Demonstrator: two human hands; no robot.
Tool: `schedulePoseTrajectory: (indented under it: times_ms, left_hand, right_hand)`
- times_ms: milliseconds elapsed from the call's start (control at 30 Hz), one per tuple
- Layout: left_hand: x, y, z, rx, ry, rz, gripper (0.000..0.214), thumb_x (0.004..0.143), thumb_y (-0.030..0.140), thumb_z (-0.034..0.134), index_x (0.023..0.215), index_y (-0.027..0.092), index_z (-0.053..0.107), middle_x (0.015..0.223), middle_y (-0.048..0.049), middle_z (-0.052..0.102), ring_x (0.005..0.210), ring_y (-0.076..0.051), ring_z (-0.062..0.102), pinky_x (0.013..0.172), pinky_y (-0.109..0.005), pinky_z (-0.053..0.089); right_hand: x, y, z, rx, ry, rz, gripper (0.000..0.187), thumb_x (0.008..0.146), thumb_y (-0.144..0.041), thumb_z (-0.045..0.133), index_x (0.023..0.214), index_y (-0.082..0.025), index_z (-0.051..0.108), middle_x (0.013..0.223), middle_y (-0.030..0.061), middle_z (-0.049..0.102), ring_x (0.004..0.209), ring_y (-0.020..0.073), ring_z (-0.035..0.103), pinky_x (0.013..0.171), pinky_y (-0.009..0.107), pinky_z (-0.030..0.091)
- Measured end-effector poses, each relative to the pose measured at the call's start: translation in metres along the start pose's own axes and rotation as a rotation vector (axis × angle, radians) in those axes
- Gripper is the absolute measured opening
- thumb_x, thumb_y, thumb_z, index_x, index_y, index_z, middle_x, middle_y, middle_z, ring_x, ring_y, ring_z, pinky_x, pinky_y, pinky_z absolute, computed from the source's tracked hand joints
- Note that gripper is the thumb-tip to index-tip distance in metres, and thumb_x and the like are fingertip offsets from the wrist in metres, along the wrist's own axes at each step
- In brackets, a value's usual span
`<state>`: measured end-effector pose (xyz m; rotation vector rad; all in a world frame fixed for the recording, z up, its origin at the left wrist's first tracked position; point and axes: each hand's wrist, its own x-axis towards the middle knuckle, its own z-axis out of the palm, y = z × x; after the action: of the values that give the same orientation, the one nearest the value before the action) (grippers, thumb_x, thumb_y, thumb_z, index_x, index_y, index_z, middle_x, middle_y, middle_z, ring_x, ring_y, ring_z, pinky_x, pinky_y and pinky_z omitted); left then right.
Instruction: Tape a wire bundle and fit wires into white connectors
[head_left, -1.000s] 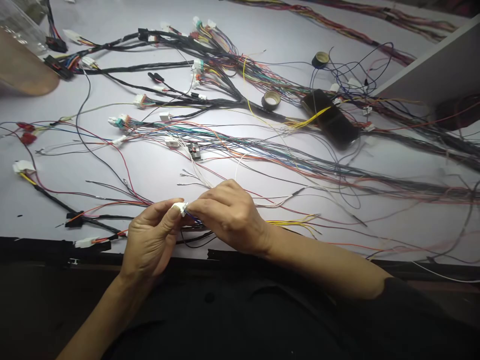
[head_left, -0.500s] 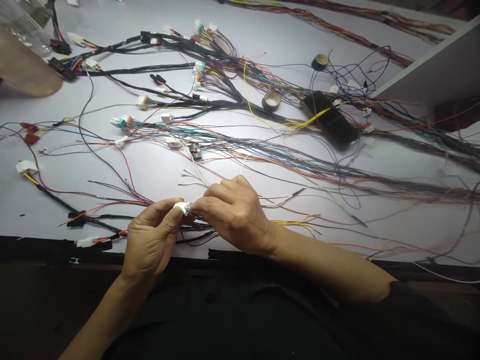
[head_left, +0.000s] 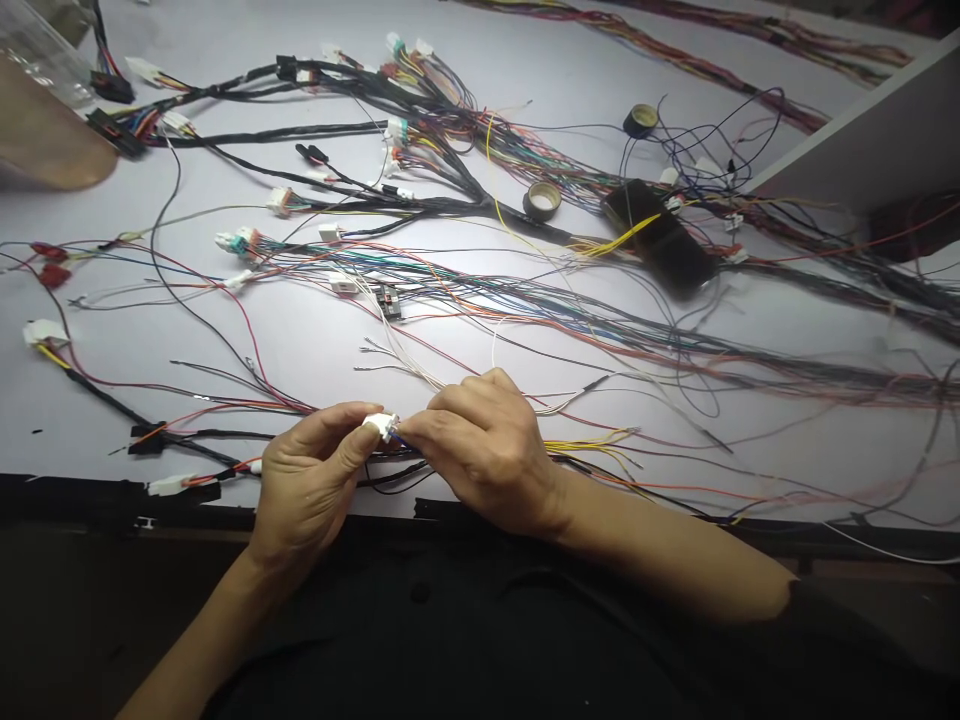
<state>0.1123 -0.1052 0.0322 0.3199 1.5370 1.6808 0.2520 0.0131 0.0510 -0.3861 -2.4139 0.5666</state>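
My left hand [head_left: 311,485] pinches a small white plastic connector [head_left: 382,425] between thumb and forefinger, just above the table's near edge. My right hand [head_left: 484,450] is closed in a pinch on the thin wires [head_left: 405,442] that run into the connector's right side. Both hands meet over the white table [head_left: 315,345], which is covered by a spread wire harness [head_left: 480,290] of many coloured strands.
Two tape rolls [head_left: 541,200] [head_left: 640,120] and a dark phone-like slab [head_left: 660,245] lie at the back right. Black-taped harness branches [head_left: 315,130] with white connectors fill the back. A white board edge [head_left: 862,140] rises at the right. A black strip [head_left: 112,495] borders the near edge.
Both hands with the connector have shifted slightly to the right and nearer the table's front edge. The grip on the connector and wires is the same.
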Motion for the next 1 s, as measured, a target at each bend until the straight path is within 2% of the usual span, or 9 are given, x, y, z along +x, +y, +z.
schedulePoseTrajectory:
  times_ms: [100,367,467,600,733,800,900,1000]
  left_hand:
    - [-0.001,0.001,-0.001,0.016,0.004,-0.002,0.020,0.066,0.026,0.088,0.083,0.023,0.079,0.083,-0.0012,0.077,0.075,-0.013,0.071,0.074,-0.018,0.059]
    - [-0.005,0.006,0.001,0.051,-0.063,0.011,0.014,0.071,0.025,0.085,0.083,0.024,0.078,0.084,-0.0012,0.077,0.076,-0.014,0.072,0.076,-0.020,0.060]
    - [-0.003,0.007,-0.001,0.084,-0.025,0.026,0.017,0.071,0.023,0.084,0.086,0.023,0.078,0.089,-0.0023,0.077,0.081,-0.014,0.072,0.079,-0.021,0.060]
    - [0.003,0.012,-0.003,0.084,0.058,0.113,0.026,0.067,0.020,0.086,0.092,0.023,0.078,0.091,-0.0016,0.077,0.082,-0.014,0.072,0.081,-0.021,0.059]
    - [0.013,0.023,-0.003,0.027,0.089,0.152,0.028,0.067,0.023,0.087,0.094,0.022,0.078,0.087,-0.0016,0.076,0.078,-0.013,0.071,0.076,-0.022,0.061]
    - [0.019,0.030,-0.003,-0.029,0.084,0.153,0.029,0.068,0.027,0.087,0.095,0.021,0.078,0.085,-0.0020,0.075,0.078,-0.014,0.070,0.076,-0.023,0.061]
    - [0.028,0.041,-0.002,-0.111,0.027,0.101,0.035,0.071,0.035,0.085,0.102,0.021,0.077,0.092,-0.0050,0.075,0.086,-0.016,0.070,0.084,-0.028,0.060]
    - [0.038,0.048,-0.002,-0.151,-0.030,0.050,0.037,0.074,0.036,0.082,0.106,0.020,0.075,0.097,-0.0068,0.075,0.094,-0.018,0.070,0.090,-0.029,0.057]
  right_hand:
    - [0.000,0.000,0.000,-0.001,-0.014,-0.001,0.023,0.100,-0.021,0.051,0.087,-0.018,0.070,0.072,-0.0009,0.065,0.065,0.0112,0.051,0.067,0.032,0.029]
    - [-0.012,-0.004,-0.001,0.046,0.020,0.058,0.014,0.098,-0.023,0.056,0.094,-0.019,0.069,0.073,-0.0016,0.066,0.067,0.0109,0.054,0.069,0.032,0.029]
    - [-0.012,-0.004,0.001,0.035,-0.038,0.106,0.020,0.101,-0.029,0.051,0.094,-0.019,0.067,0.079,0.0001,0.068,0.072,0.0120,0.056,0.071,0.032,0.030]
    - [-0.007,-0.004,0.004,-0.012,-0.122,0.096,0.025,0.101,-0.038,0.050,0.104,-0.019,0.065,0.096,0.0030,0.072,0.087,0.0149,0.058,0.080,0.034,0.029]
    - [0.004,-0.001,0.009,-0.100,-0.081,0.056,0.016,0.101,-0.025,0.050,0.099,-0.021,0.066,0.083,-0.0016,0.072,0.086,0.0142,0.056,0.083,0.036,0.024]
    - [0.014,0.000,0.014,-0.084,-0.070,0.038,0.020,0.102,-0.023,0.048,0.091,-0.021,0.065,0.077,-0.0027,0.069,0.079,0.0127,0.055,0.083,0.035,0.023]
    - [0.032,0.002,0.024,-0.040,-0.079,0.041,0.032,0.105,-0.025,0.039,0.083,-0.018,0.062,0.072,-0.0021,0.065,0.067,0.0110,0.049,0.079,0.033,0.024]
    - [0.046,0.002,0.035,0.000,-0.135,0.049,0.037,0.106,-0.028,0.035,0.079,-0.017,0.058,0.071,-0.0011,0.065,0.064,0.0107,0.048,0.075,0.031,0.025]
